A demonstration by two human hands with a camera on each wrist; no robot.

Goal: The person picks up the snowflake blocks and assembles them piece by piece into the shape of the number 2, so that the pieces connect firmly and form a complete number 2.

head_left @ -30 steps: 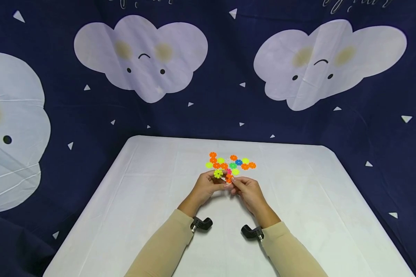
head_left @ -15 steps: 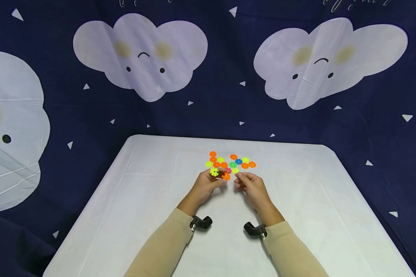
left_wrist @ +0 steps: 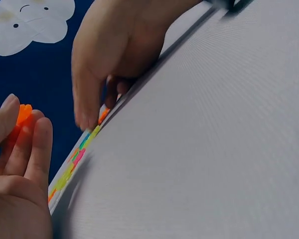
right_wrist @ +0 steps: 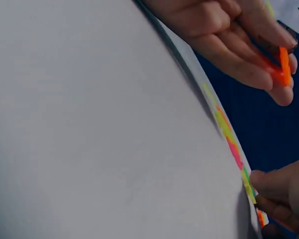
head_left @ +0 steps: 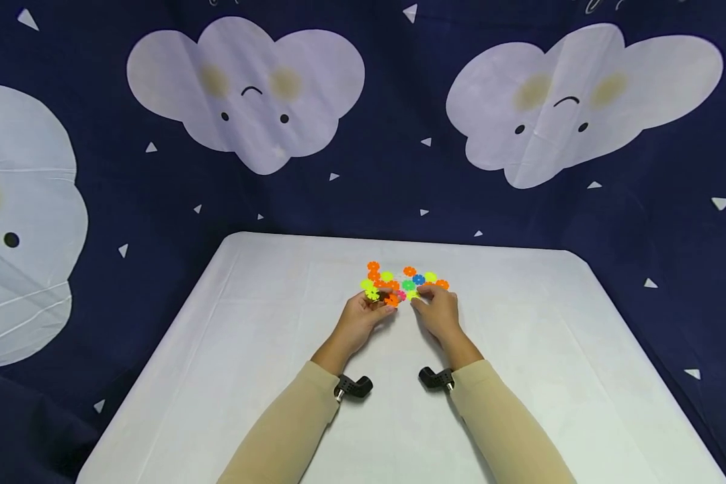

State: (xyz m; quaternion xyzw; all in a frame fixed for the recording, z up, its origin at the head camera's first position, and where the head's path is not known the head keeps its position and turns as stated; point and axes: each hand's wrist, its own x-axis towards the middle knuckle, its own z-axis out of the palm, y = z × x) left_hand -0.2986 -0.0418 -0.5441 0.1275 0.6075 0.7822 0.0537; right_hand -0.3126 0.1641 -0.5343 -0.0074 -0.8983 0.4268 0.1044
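My left hand (head_left: 355, 323) pinches an orange flower-shaped plastic disc (head_left: 392, 300) between thumb and fingers, off the table. A yellow flower disc (head_left: 372, 294) and a dark brown piece show beside it, seemingly joined to it. In the right wrist view the orange disc (right_wrist: 285, 66) stands edge-on at the fingertips. My right hand (head_left: 441, 314) reaches down over the loose discs, thumb and forefinger apart, by a yellow disc (head_left: 412, 294). The left wrist view shows its fingers (left_wrist: 85, 112) pointing down at the pieces; whether they touch one is unclear.
Loose flower discs lie flat on the white table, among them a blue one (head_left: 419, 279), a green one (head_left: 408, 285) and several orange ones. The table (head_left: 278, 302) ends at a dark blue cloth (head_left: 393, 202) printed with clouds.
My right hand has come away from the held orange disc, moving right and then forward over the loose discs. My left hand keeps its hold, shifting slightly left and away.
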